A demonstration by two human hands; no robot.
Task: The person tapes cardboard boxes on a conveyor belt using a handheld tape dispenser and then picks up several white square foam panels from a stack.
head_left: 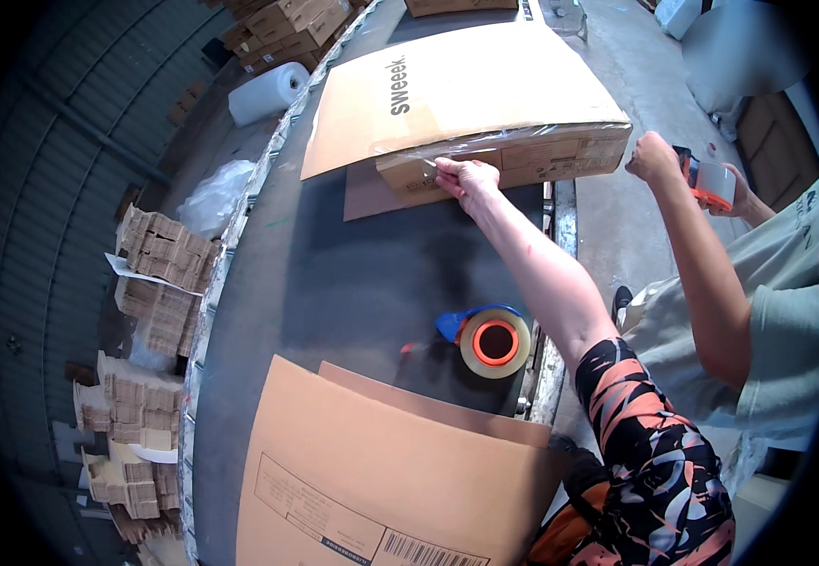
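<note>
A large cardboard box (560,156) lies on the dark conveyor belt (334,283), with a wide flap (513,80) spread over its top and past its left side. Clear packing tape (504,140) runs along the box's near upper edge. My right hand (469,177) reaches to the near left of that edge, fingers closed on the tape's left end. Nearer to me, a tape dispenser (457,324) with a blue handle and a roll on an orange core rests on the belt. My left hand is out of view.
Another cardboard box (400,472) takes up the near end of the belt. At the right, a co-worker (768,330) holds a tape dispenser (711,184). Flattened cardboard stacks (150,311) and a white roll (266,94) stand left of the belt.
</note>
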